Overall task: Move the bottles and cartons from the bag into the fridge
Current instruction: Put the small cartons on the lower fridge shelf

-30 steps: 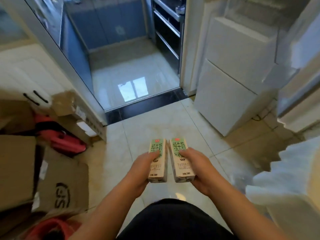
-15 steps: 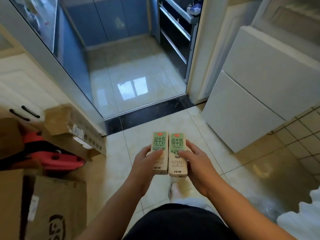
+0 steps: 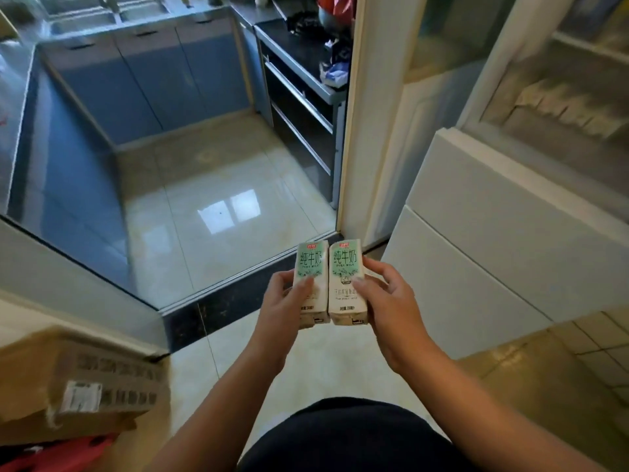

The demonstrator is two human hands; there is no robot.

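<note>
- Milk cartons, two small beige boxes with green tops, are held upright, side by side and touching, before the person's waist and above the tiled floor: the left carton [image 3: 310, 264] and the right carton [image 3: 343, 267].
- Round the left carton the left hand [image 3: 282, 308] curls its fingers [image 3: 279, 278], thumb on the front; the right hand [image 3: 391, 308] grips the right carton the same way.
- At lower left sits a brown cardboard box [image 3: 78, 379] with a white label.
- Just beyond the cartons a black threshold strip [image 3: 218, 301] crosses the floor.
- To the right, well apart from the cartons, stands a white fridge [image 3: 493, 250], its two lower fronts closed; the shelves above are blurred.
- Farthest off, blue kitchen cabinets [image 3: 153, 80] line the next room.
</note>
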